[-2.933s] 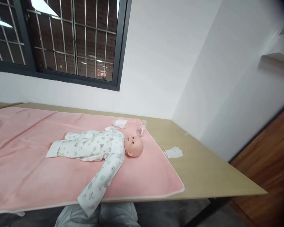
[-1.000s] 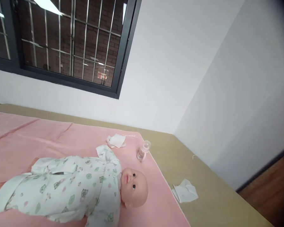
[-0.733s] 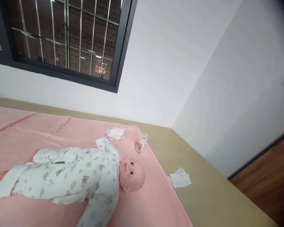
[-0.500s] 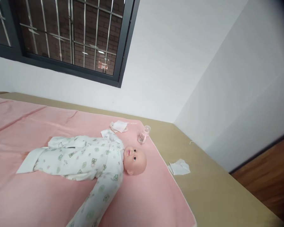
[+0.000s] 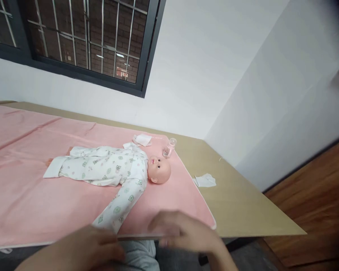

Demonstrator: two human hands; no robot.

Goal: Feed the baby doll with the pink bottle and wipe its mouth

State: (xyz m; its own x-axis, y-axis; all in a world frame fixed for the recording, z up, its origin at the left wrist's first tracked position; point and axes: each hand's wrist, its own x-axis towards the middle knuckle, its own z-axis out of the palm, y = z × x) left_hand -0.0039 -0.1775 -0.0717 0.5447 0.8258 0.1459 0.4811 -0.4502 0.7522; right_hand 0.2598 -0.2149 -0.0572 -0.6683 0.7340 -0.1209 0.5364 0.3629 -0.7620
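White-clothed plastic doll [image 5: 101,165], probably light, suits mid-body support; at tan tabletop's [image 5: 248,210] near edge, right hand [image 5: 188,231] is spread, left hand [image 5: 87,246] indeterminable.

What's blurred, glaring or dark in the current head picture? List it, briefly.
Head view: the left hand and right hand are smeared, probably by motion; the baby doll looks fairly crisp; small bright reflections show in the barred window; the upper right corner darkens.

My blurred left grip [image 5: 87,246] is near the clothed doll [image 5: 98,165]; my right grip [image 5: 186,231], spread and curved, hangs by the pink blanket [image 5: 51,203] on the worktop [image 5: 240,210].
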